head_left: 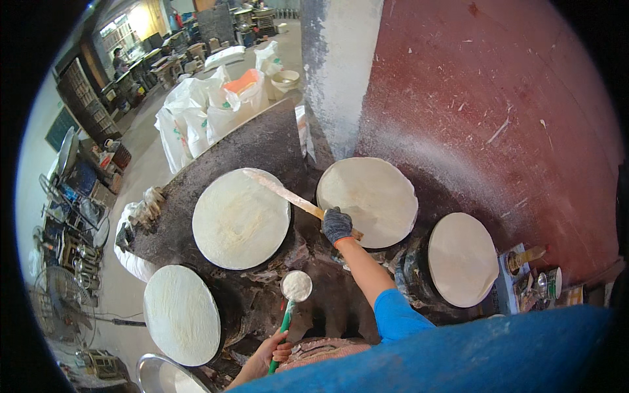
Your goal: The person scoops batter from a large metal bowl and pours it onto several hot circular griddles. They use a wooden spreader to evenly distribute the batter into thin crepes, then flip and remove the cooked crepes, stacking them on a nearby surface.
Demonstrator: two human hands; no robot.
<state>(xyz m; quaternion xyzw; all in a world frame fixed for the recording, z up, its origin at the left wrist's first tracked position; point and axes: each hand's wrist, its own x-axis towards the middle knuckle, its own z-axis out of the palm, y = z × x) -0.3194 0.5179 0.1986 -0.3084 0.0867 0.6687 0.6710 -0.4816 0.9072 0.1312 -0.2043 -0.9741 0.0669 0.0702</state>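
My left hand, bare, is closed around the green handle of a ladle whose round bowl holds white powder or batter. In a dark knitted glove, my right hand grips a long wooden spatula with a white-coated blade. The blade's tip lies over the far edge of a pale, round flat sheet on a griddle. My gloved hand is over the left part of a second round sheet. Other pale rounds lie at the right and near left.
A metal basin with white contents stands at the near left. White sacks and a pale bucket are beyond the dark worktop. A pillar and red wall bound the far right; a fan stands left.
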